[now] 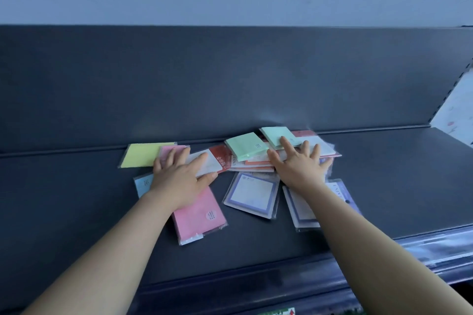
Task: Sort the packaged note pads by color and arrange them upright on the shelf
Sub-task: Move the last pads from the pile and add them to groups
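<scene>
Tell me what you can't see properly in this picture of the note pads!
All in the head view:
- Blue pad: mostly hidden under the left hand.
- Red-edged pads: the number is unclear, because the green pads and right hand lie over them.
- Print on the green pads: too small to read.
- Right purple-bordered pad: partly covered by the right forearm.

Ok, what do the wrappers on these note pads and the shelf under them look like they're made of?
Wrappers, as on the pink pad: thin clear plastic film, glossy. Its see-through margins stick out past the paper and catch the light.
Shelf: probably dark painted sheet metal with a matte finish. The surface is flat and even, but metal is a guess.
Front strip: clear, shiny, likely plastic.
</scene>
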Demonstrator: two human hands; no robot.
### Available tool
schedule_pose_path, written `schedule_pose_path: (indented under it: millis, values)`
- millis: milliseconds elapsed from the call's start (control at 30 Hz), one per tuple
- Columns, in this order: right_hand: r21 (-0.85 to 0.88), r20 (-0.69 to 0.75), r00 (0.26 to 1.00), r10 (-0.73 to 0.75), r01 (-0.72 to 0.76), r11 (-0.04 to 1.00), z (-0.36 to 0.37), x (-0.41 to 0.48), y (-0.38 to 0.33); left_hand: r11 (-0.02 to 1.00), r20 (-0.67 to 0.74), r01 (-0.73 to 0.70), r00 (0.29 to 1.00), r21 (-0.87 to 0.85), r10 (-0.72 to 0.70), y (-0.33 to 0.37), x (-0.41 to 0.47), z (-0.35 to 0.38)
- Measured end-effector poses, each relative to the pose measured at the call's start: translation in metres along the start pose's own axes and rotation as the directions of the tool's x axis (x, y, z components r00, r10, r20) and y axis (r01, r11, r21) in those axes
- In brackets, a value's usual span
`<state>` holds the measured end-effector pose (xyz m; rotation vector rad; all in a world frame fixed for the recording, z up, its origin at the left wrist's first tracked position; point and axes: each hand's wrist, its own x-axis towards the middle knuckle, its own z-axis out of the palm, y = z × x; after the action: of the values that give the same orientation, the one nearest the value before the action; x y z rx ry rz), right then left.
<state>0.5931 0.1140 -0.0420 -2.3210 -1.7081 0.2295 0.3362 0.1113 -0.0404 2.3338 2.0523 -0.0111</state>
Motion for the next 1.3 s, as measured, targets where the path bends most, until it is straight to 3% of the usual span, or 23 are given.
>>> schedule_pose_path:
  millis: [100,200,267,400,533,633,733,833,933,1133,1300]
  values:
    - [-0.027,-0.003,0.999,-0.053,0.053,0.998,0.001,-0.009,-0.025,0.997,-0.035,-0.045,0.998,-0.066,0.042,-0.029,-0.010,-0.005]
    - [-0.022,-0.086,0.987,-0.137,0.136,0.991,-0.001,-0.016,-0.052,0.968,-0.204,-0.075,0.979,-0.241,0.025,-0.059,-0.014,-0.012]
    - [-0.007,-0.151,0.955,-0.254,0.256,0.967,0.001,-0.023,-0.073,0.966,-0.280,-0.064,0.960,-0.250,-0.009,-0.078,-0.013,-0.017]
    - [0.142,-0.162,0.836,-0.525,0.546,0.826,0.014,-0.042,-0.117,0.990,-0.200,0.033,0.978,-0.134,-0.060,-0.108,-0.013,-0.018]
    - [0.099,-0.021,0.773,-0.634,0.633,0.768,0.034,-0.056,-0.145,0.994,-0.092,0.025,0.995,-0.105,-0.035,-0.131,-0.020,-0.014]
    - [0.113,-0.014,0.784,-0.621,0.618,0.778,0.039,-0.060,-0.152,0.995,-0.092,0.047,0.994,-0.091,-0.056,-0.145,-0.027,-0.018]
    - [0.223,0.010,0.822,-0.569,0.553,0.803,0.031,-0.064,-0.161,0.969,-0.078,0.056,0.994,-0.239,-0.076,-0.153,-0.037,-0.025]
    - [0.124,0.165,0.832,-0.530,0.516,0.848,0.023,-0.064,-0.169,0.909,0.097,0.069,0.995,-0.412,-0.031,-0.153,-0.049,-0.031]
    - [0.047,0.311,0.826,-0.470,0.481,0.876,0.023,-0.061,-0.173,0.913,0.197,0.082,0.980,-0.401,-0.002,-0.152,-0.056,-0.034]
    - [0.034,0.327,0.854,-0.405,0.418,0.908,0.019,-0.072,-0.180,0.893,0.244,0.124,0.970,-0.432,-0.016,-0.152,-0.061,-0.038]
    - [0.103,0.357,0.852,-0.384,0.373,0.922,0.021,-0.072,-0.179,0.813,0.205,0.162,0.977,-0.559,-0.054,-0.162,-0.065,-0.039]
